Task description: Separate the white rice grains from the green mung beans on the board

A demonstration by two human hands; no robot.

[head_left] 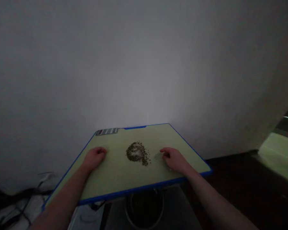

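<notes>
A loose pile of small dark brown-green grains lies in the middle of the pale tabletop, with a lighter patch at its centre and stray bits toward the right. To the left of the pile my left hand rests on the table, its fingers curled in, and nothing shows in them. Right of the pile, my right hand has thumb and forefinger bent at the edge of a clear, roundish see-through object. Dim light and blur hide exactly what that object is.
A flat card with rows of print lies at the table's far left corner. Blue edging runs round the tabletop, and a wall stands behind it. Below the front edge is a round dark container. Cables lie at lower left.
</notes>
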